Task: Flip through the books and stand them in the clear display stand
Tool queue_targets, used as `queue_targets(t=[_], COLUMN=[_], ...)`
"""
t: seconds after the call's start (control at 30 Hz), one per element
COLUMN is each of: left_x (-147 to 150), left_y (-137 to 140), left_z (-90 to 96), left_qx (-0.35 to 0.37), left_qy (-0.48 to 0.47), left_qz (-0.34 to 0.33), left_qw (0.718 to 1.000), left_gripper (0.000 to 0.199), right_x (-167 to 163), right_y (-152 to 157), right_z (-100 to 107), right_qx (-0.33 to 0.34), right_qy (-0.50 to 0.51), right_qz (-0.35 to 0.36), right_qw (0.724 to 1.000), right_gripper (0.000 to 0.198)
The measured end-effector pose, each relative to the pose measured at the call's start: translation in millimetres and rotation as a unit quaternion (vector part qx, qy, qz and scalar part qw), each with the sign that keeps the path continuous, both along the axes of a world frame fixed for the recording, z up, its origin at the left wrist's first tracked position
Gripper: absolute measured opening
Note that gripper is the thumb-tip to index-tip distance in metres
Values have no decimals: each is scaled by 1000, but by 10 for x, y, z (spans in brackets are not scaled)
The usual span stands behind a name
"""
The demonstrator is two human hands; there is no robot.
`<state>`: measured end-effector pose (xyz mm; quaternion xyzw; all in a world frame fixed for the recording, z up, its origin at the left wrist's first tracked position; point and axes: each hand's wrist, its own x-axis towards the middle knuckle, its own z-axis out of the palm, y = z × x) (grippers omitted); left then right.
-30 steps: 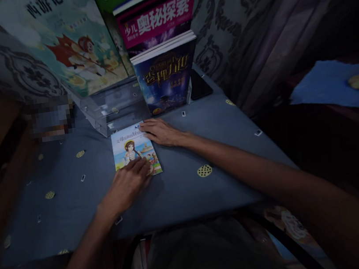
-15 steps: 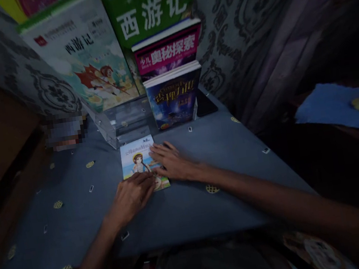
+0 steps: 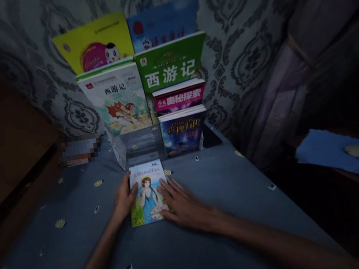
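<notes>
A thin book (image 3: 148, 201) with a drawn figure in a blue dress and yellow hat on its cover lies face up on the table. My left hand (image 3: 124, 199) is at its left edge, thumb on the cover and fingers along the side, pinching that edge; the fingertips are partly hidden. Over the book's right side, my right hand (image 3: 183, 203) lies flat, fingers spread and touching the cover. Just behind the book stands a clear stepped book rack (image 3: 120, 151). In it are a white picture-cover book (image 3: 124, 102) and a dark blue book (image 3: 184, 134).
Higher in the rack are a pink book (image 3: 179, 96), a green book (image 3: 172, 64), a yellow book (image 3: 96, 39) and a blue book (image 3: 165, 20). A dark flat object (image 3: 211, 135) lies right of the rack. A patterned cloth covers the table (image 3: 221, 244). Patterned wallpaper rises behind.
My left hand has moved from the book's lower cover to its left edge, uncovering the picture. My right hand stays at the right side. The view has tilted up, showing more books.
</notes>
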<state>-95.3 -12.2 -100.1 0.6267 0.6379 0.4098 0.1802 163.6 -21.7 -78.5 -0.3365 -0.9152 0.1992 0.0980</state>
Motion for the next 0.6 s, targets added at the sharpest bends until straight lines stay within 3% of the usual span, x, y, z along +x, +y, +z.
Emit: queue_targets(t=[0.1, 0.17, 0.23, 0.3, 0.37, 0.6], left_x=[8, 61, 140, 219, 278, 308], left_y=[43, 47, 24, -21, -71, -124], left_z=[39, 74, 111, 147, 179, 205], left_qx=[-15, -52, -99, -129, -135, -70], left_qy=[-229, -359, -445, -487, -498, -458], left_qz=[39, 64, 44, 1, -13, 8], left_qw=[973, 930, 889, 864, 857, 886], left_gripper=[67, 70, 68, 64, 61, 66], right_x=[12, 15, 15, 12, 7, -79], right_y=[-8, -4, 2, 4, 7, 275], right_z=[0, -11, -20, -23, -28, -129], right_qx=[-13, -11, -13, -18, -22, -4], right_qy=[6, 18, 19, 8, -3, -3], right_qz=[3, -1, -3, -3, -7, -93], right_qw=[1000, 1000, 1000, 1000, 1000, 996], right_gripper=[72, 70, 70, 71, 72, 81])
